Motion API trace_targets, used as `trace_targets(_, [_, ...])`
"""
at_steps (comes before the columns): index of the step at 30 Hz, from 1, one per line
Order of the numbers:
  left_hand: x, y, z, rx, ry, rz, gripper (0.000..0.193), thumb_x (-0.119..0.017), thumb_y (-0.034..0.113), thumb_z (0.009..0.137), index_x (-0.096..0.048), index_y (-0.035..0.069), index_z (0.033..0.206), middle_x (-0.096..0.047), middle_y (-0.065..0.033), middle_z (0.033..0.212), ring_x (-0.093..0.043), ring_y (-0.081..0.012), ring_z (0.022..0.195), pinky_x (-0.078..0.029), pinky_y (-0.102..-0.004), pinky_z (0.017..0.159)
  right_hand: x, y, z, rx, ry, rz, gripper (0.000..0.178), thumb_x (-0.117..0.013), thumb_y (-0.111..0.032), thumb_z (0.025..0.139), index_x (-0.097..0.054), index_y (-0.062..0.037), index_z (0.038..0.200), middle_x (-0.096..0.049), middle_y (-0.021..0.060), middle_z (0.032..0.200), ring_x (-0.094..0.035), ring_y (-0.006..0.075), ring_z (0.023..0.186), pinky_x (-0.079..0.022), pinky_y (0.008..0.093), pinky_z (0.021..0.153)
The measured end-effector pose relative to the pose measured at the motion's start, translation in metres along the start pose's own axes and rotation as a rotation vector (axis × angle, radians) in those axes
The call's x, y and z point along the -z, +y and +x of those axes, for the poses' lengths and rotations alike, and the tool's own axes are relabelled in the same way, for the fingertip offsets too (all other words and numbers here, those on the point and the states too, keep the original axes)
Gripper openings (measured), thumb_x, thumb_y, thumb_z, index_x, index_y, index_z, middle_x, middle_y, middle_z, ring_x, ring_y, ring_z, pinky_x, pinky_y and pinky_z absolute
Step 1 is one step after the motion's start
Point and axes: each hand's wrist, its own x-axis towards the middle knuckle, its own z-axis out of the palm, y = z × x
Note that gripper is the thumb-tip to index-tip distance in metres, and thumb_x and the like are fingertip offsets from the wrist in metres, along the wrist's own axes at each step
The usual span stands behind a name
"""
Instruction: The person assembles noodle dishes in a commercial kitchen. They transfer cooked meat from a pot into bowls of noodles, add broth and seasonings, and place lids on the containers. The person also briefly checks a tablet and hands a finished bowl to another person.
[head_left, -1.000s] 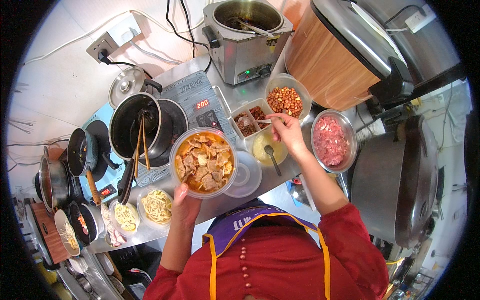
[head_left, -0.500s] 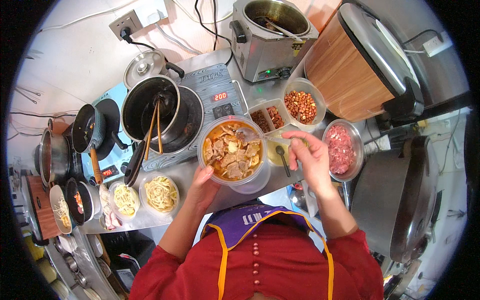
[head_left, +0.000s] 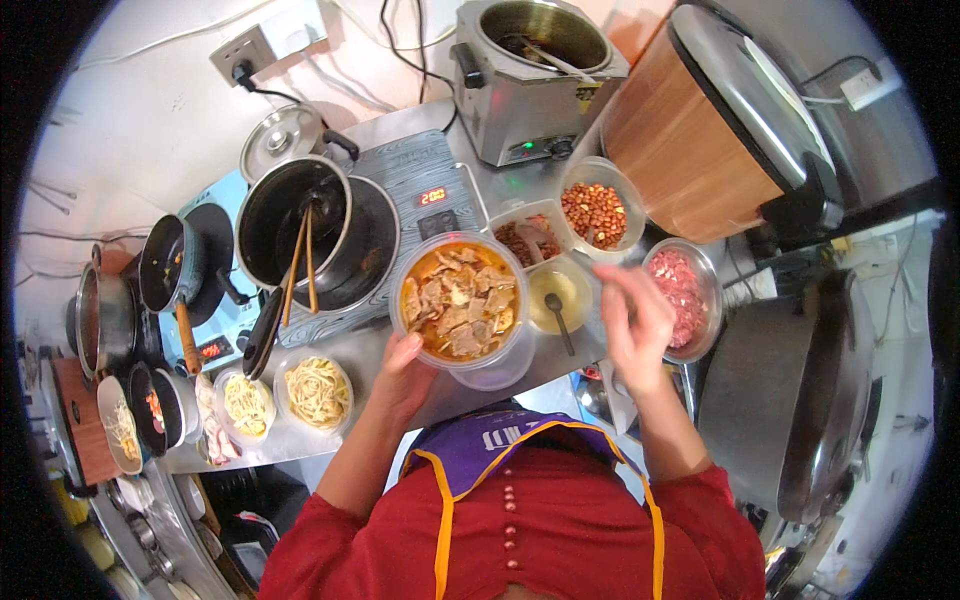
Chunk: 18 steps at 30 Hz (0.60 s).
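Note:
My left hand (head_left: 405,375) grips a clear round plastic bowl (head_left: 489,370) from its lower left. Sliced meat in reddish broth (head_left: 465,315) fills it, with a pale dab on top. My right hand (head_left: 638,325) is closed in a pinch to the right of the bowl, its fingers slightly blurred. It holds a spoon (head_left: 538,240), whose head is over the divided seasoning container (head_left: 515,215); the handle is hard to make out. Just beneath that container sits a tub of pale yellowish paste or liquid (head_left: 572,290) with a dark spoon (head_left: 557,305) in it.
A black pot (head_left: 290,235) with chopsticks stands on an induction cooker (head_left: 405,170). Peanuts (head_left: 595,212) and a metal bowl of raw meat (head_left: 678,300) are to the right. Noodle tubs (head_left: 315,390) line the front left. A steel warmer (head_left: 530,110) and wood-patterned cooker (head_left: 690,140) stand behind.
The spoon has moved from the bowl of meat up and right to the seasoning container. My right hand has shifted slightly right and down. My left hand still holds the bowl.

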Motion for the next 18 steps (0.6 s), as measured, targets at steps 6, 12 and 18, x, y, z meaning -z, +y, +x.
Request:
trace_targets(6, [-0.001, 0.000, -0.002, -0.058, -0.036, 0.039, 0.076, -0.067, 0.033, 0.079, -0.034, 0.001, 0.140, -0.042, -0.0139, 0.142, -0.042, -0.0291, 0.130, -0.033, -0.0454, 0.110, -0.037, 0.083, 0.022, -0.177, -0.088, -0.141, 0.016, -0.059, -0.009, 0.088, -0.067, -0.0065, 0.102, -0.065, 0.0151, 0.092, -0.064, 0.0339, 0.080, -0.051, 0.0374, 0.070])
trace_targets(12, [-0.005, 0.005, -0.008, -0.071, -0.017, 0.031, 0.076, -0.069, 0.032, 0.079, -0.034, 0.003, 0.140, -0.042, -0.0131, 0.141, -0.043, -0.0292, 0.129, -0.035, -0.0456, 0.108, -0.064, 0.118, 0.006, -0.144, 0.001, -0.159, 0.016, -0.058, -0.013, 0.088, -0.069, -0.0076, 0.099, -0.066, 0.0141, 0.082, -0.065, 0.0300, 0.072, -0.052, 0.0373, 0.066])
trace_targets(18, [-0.004, 0.005, -0.012, -0.075, 0.017, 0.021, 0.074, -0.069, 0.032, 0.081, -0.034, 0.005, 0.140, -0.042, -0.0121, 0.140, -0.044, -0.0284, 0.128, -0.037, -0.0461, 0.107, -0.052, 0.129, 0.006, -0.692, 0.005, 0.423, 0.020, -0.056, -0.018, 0.093, -0.068, -0.0033, 0.098, -0.059, 0.0011, 0.060, -0.054, 0.0074, 0.046, -0.041, 0.0239, 0.044])
